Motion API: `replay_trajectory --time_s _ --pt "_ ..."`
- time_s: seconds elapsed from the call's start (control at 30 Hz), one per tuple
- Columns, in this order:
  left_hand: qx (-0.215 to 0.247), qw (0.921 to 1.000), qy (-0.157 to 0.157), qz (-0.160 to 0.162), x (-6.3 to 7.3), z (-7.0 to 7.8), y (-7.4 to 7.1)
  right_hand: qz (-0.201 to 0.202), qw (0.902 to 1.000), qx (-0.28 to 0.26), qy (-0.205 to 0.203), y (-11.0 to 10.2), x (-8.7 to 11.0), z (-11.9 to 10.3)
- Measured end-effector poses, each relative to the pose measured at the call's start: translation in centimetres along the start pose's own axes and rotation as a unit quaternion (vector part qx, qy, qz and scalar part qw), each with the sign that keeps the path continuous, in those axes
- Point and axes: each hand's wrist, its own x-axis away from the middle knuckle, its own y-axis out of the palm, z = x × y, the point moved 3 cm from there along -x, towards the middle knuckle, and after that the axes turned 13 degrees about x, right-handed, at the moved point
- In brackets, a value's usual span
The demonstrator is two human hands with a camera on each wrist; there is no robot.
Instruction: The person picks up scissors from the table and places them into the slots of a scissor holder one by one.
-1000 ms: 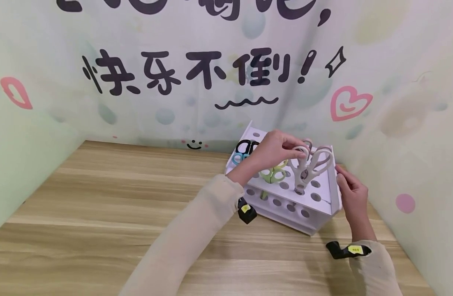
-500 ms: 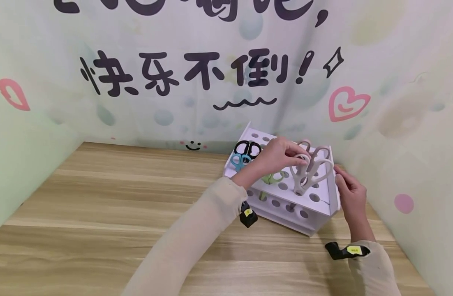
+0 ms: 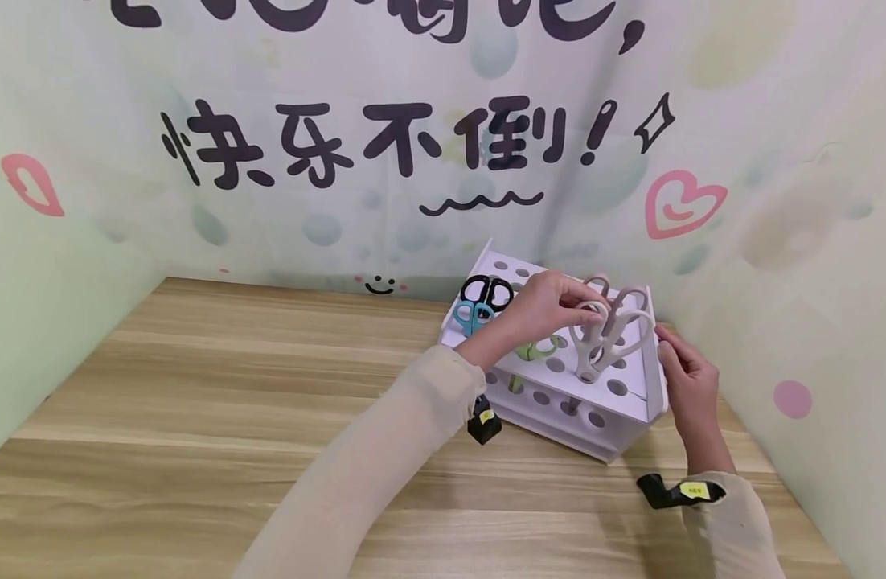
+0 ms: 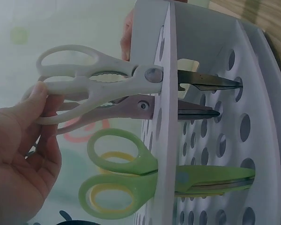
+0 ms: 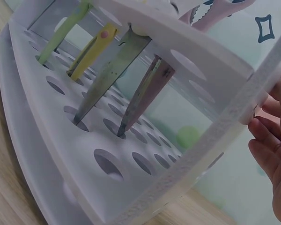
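Observation:
My left hand (image 3: 547, 305) pinches one handle loop of the white scissors (image 3: 591, 354) between thumb and fingers. These scissors stand in a hole of the white two-tier rack (image 3: 634, 394), and their blade tip (image 4: 232, 85) reaches the lower tier's hole in the left wrist view. Just behind them are pinkish-mauve scissors (image 4: 129, 105). My right hand (image 3: 692, 382) holds the rack's right side panel (image 5: 267, 79) at its edge. Green scissors (image 4: 119, 173) stand in the rack, with yellow scissors (image 4: 113, 199) behind, partly hidden.
Black scissors (image 3: 486, 291) and blue scissors (image 3: 473, 315) stand at the rack's left end. The rack sits on a wooden table (image 3: 269, 402), close to the printed backdrop (image 3: 371, 225). More bare holes (image 3: 617, 388) lie at the rack's right front.
The white scissors have gone down into the rack's hole, my left hand lowering with them. Over the last half second little differs. My right hand stays at the side panel.

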Motion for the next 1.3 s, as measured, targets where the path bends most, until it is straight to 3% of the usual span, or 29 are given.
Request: replay_trajectory --time_s 0.3,0.63,0.93,1.17,1.3 --pt "0.031 0.9994 -0.002 -0.015 0.2 0.1 -0.3 -0.002 0.9997 0.023 -0.012 -0.1 0.0 0.0" --pt "0.070 0.9970 -0.032 -0.013 0.1 0.2 -1.2 -0.017 0.9990 0.020 -0.035 -0.1 -0.1 -0.1" --pt "0.072 0.9971 -0.023 -0.003 0.1 0.3 -2.2 -0.083 0.9930 0.034 -0.076 -1.0 0.1 -0.8" --pt "0.065 0.9976 -0.023 -0.009 1.0 0.7 -3.6 -0.120 0.9860 -0.020 -0.114 -1.7 0.6 -1.4" --pt "0.060 0.9981 -0.012 -0.002 2.0 1.0 -4.9 -0.121 0.9833 0.026 -0.134 -2.6 1.6 -2.4"
